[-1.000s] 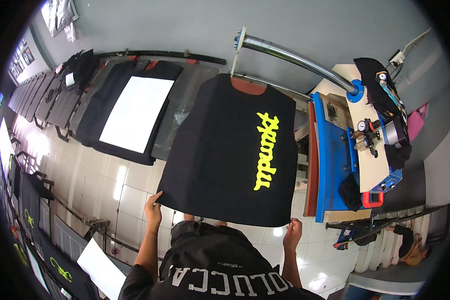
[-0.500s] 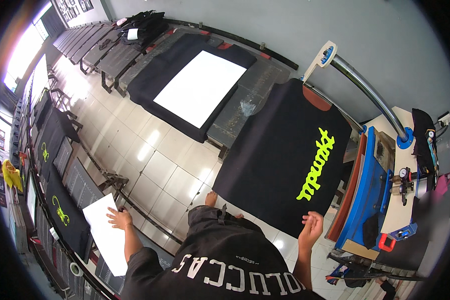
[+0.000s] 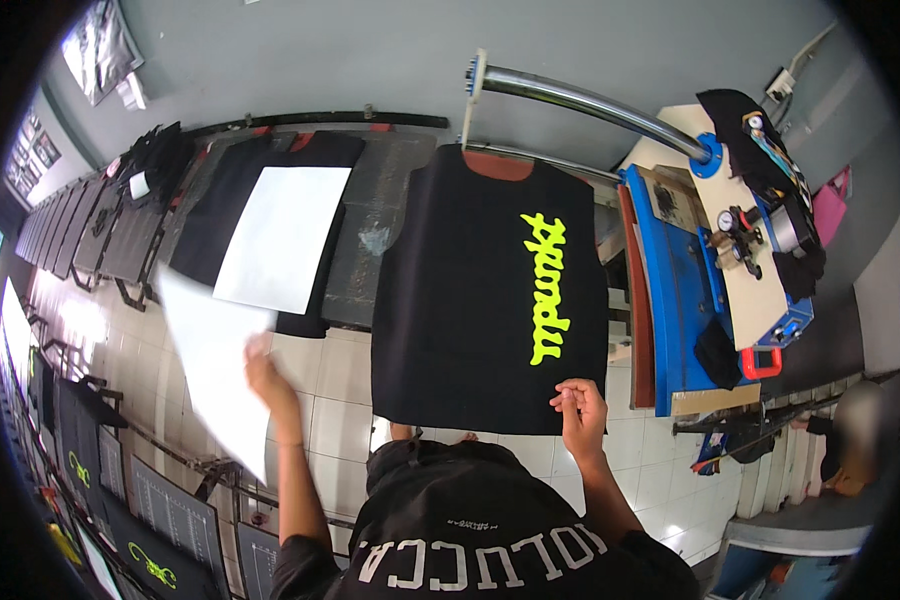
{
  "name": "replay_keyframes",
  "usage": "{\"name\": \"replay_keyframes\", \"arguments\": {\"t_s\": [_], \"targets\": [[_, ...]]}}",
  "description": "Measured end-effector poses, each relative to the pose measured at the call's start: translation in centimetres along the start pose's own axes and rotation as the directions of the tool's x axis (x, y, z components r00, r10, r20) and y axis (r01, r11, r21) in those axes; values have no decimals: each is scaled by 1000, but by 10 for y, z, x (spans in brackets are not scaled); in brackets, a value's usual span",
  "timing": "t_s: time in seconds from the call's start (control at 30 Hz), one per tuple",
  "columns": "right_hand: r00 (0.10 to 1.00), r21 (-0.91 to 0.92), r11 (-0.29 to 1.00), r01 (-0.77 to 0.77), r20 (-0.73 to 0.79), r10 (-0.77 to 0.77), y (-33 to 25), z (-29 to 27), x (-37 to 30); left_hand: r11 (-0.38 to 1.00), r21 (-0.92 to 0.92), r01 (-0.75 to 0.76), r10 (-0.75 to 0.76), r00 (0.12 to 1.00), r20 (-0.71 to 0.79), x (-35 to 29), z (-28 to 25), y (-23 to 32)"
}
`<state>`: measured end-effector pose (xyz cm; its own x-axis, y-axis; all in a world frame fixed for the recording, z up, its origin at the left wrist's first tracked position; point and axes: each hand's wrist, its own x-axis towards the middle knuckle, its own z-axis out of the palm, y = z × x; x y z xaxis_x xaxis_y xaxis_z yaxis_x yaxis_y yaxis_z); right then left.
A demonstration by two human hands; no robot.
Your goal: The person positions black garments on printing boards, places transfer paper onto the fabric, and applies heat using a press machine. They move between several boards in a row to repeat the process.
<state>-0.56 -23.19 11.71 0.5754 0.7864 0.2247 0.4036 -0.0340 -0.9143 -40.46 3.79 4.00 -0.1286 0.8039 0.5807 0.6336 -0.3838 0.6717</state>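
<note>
My left hand [image 3: 264, 378] grips the edge of a large white sheet [image 3: 213, 365], which hangs tilted and blurred. Its fingers are closed at the sheet's right edge. A black garment panel [image 3: 450, 300] with a neon yellow-green lettered print [image 3: 546, 290] lies flat in front of me, over a board with a reddish-brown end [image 3: 500, 166]. Over the panel's lower right part is my right hand [image 3: 580, 408], fingers loosely curled and seemingly holding nothing; whether it touches the cloth I cannot tell. Further left, another white sheet [image 3: 282, 240] lies on a second black garment [image 3: 202, 226].
At the right stands a blue heat press [image 3: 670, 300] with a metal tube arm [image 3: 590, 103], gauge and red handle [image 3: 761, 362]. Grey boards [image 3: 138, 238] line the wall leftward. More black pieces with yellow prints [image 3: 150, 566] lie lower left. A blurred person [image 3: 850, 440] is at far right.
My view has turned toward the panel and press. My left hand has brought the white sheet up from the lower-left boards toward the front. My right hand now overlaps the panel's lower edge.
</note>
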Motion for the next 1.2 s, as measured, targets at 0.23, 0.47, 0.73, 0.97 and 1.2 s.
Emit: {"name": "replay_keyframes", "arguments": {"t_s": [0.23, 0.47, 0.73, 0.97, 1.2], "targets": [[967, 111, 989, -98, -224, 121, 8, -42, -38, 866, -471, -166, 498, 369, 785, -20, 150, 210], [865, 96, 981, -170, -463, 195, 20, -93, -73, 585, -689, -427, 776, 49, 629, -48, 165, 206], [718, -325, 944, -54, -670, -189, 31, -239, -27, 709, -524, -471, 633, 98, 768, -12, 152, 167], [745, -830, 497, -254, -495, -446, 11, -321, 58, 694, -656, -297, 682, -19, 731, -18, 153, 167], [910, -866, 416, -276, -374, -176, 40, -338, 78, 706, -625, -332, 671, 35, 740, -31, 163, 167]]}}
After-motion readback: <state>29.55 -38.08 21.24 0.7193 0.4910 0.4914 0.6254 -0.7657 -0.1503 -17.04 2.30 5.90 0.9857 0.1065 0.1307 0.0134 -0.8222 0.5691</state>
